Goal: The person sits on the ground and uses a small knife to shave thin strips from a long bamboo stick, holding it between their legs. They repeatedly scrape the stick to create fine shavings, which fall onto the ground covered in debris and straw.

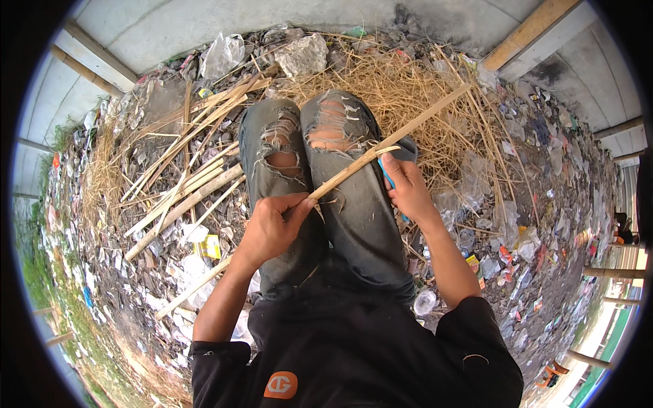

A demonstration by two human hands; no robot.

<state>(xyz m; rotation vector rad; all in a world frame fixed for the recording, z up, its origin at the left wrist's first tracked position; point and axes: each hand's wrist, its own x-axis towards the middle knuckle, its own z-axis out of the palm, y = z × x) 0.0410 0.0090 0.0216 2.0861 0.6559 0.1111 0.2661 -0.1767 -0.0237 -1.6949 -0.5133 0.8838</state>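
Observation:
A long bamboo strip slants across my thighs, its far end up to the right and its near end passing under my left forearm to the lower left. My left hand is closed around the strip above my left knee area. In my right hand is a blue-handled knife, held against the strip with the thumb near its edge; the blade is mostly hidden. A pale curled shaving sticks out from the strip beside that thumb. Small shavings lie on my dark torn trousers.
Several bamboo strips and poles lie in a pile to the left. Dry straw-like shavings heap beyond my knees, near a pale stone block. Litter covers the ground. A grey wall with bamboo posts stands at the back.

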